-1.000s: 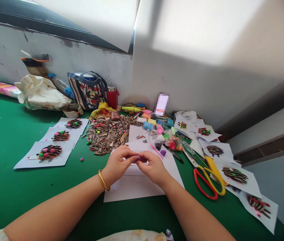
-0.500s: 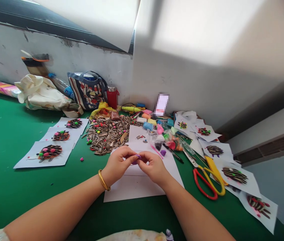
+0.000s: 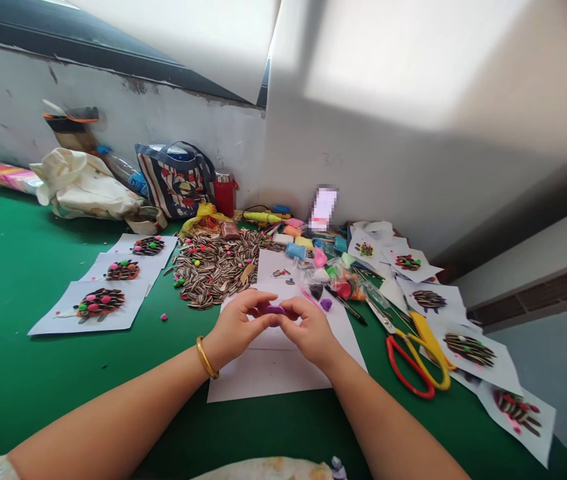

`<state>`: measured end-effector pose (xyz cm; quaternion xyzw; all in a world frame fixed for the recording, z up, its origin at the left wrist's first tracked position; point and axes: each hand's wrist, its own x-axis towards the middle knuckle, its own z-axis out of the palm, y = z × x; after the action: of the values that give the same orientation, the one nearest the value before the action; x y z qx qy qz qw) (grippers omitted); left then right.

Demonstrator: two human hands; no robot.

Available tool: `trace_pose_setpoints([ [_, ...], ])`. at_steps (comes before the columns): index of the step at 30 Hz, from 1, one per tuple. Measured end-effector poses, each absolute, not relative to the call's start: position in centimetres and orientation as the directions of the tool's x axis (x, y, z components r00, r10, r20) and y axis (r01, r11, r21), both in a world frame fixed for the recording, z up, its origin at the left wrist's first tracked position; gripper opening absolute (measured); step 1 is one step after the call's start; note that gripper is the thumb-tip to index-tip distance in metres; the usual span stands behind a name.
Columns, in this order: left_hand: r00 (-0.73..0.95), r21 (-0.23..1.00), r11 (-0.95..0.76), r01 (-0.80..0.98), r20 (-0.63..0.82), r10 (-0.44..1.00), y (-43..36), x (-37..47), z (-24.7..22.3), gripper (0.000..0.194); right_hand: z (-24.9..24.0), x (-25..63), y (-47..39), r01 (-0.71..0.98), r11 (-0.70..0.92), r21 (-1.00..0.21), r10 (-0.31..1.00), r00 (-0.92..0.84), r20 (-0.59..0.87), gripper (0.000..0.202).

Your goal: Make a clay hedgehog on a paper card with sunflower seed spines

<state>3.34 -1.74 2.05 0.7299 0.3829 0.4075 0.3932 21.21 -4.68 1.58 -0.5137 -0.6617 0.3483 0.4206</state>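
A small piece of purple modelling clay (image 3: 274, 310) is pinched between my two hands. My left hand (image 3: 241, 325), with a gold bangle at the wrist, grips its left side. On its other side the fingers of my right hand (image 3: 309, 330) are closed. Both hands hover over white paper sheets (image 3: 273, 377). Part of the clay is covered by fingertips. Just right of the hands lies another purple clay lump (image 3: 325, 305), near a black pen (image 3: 346, 307). Beyond the left hand spreads a heap of striped sunflower seeds (image 3: 213, 273).
Scissors (image 3: 411, 357) with red and yellow handles lie at the right. Seed-and-clay pictures on paper (image 3: 98, 305) stand left, with more (image 3: 468, 350) along the right edge. Bagged coloured clay (image 3: 346, 283), a red flask (image 3: 224, 195) and bags (image 3: 176, 180) line the back of the green table (image 3: 63, 373).
The fingers have shifted slightly around the purple clay, and it now looks longer and flatter between them. Everything else stays where it was.
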Motion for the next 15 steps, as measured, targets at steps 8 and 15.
trace_pose_setpoints([
  [8, 0.386, 0.862, -0.427, 0.274, 0.308, 0.87, -1.6, 3.31, 2.11, 0.015, 1.34, 20.98, -4.64, 0.309, 0.16, -0.938, 0.981, -0.155, 0.116, 0.009],
  [15, 0.365, 0.916, -0.347, 0.203, 0.258, 0.895, -1.52, 3.4, 1.71, 0.017, 1.44, 21.03, -4.56, 0.33, 0.212, -0.92, 0.976, -0.116, 0.183, 0.008],
])
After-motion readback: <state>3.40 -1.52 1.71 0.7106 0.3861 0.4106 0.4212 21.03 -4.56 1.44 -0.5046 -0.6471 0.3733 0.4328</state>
